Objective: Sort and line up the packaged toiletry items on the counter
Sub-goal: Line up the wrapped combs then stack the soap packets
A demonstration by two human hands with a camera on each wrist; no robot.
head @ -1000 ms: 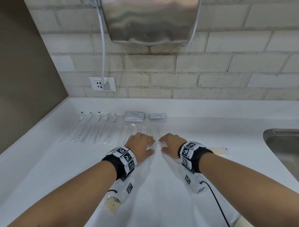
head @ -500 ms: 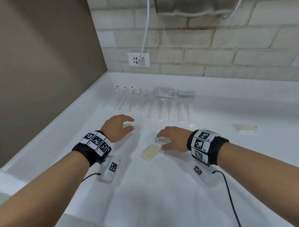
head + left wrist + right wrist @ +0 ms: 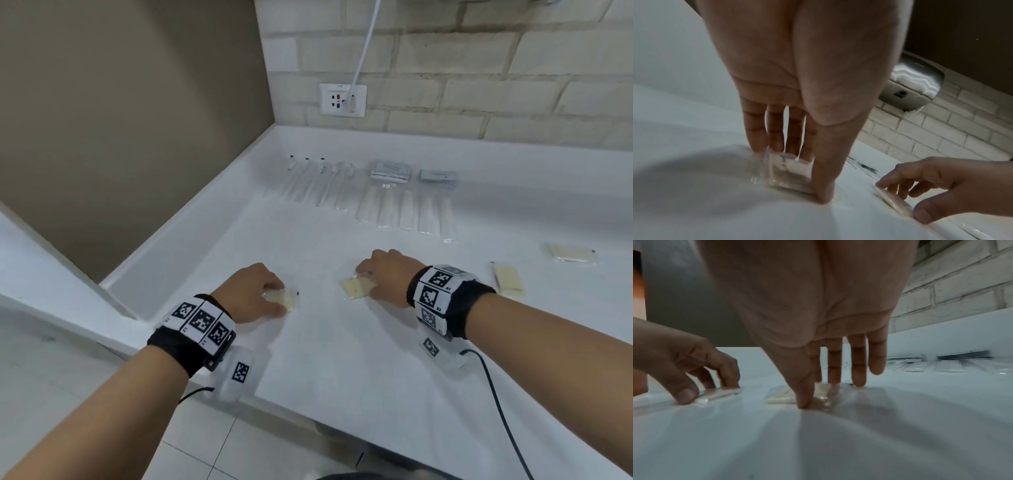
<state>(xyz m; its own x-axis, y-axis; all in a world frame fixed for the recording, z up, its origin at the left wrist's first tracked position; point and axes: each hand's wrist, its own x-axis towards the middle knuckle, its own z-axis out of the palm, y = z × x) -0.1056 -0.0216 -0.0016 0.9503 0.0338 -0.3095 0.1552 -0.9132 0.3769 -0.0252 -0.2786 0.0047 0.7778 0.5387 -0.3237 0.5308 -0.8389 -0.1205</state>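
On the white counter (image 3: 342, 377) — each hand seemingly pinches a packet.

The head camera looked down on the counter (image 3: 342, 377) from above; both wrist cameras sat low beneath the palms, each catching the opposite hand.

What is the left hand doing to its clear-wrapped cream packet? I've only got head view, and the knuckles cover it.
Observer: Left wrist view: the left hand pinches the clear-wrapped cream packet, with the fingers at its far edge and the thumb at its near edge.
Operator: Right hand the same?
Observer: Right wrist view: the right hand has its thumb and three fingers down around the second cream packet. The little finger is raised off the white counter.
Operator: Anything mounted above my frame?
Observer: A steel hand dryer on the brick wall.
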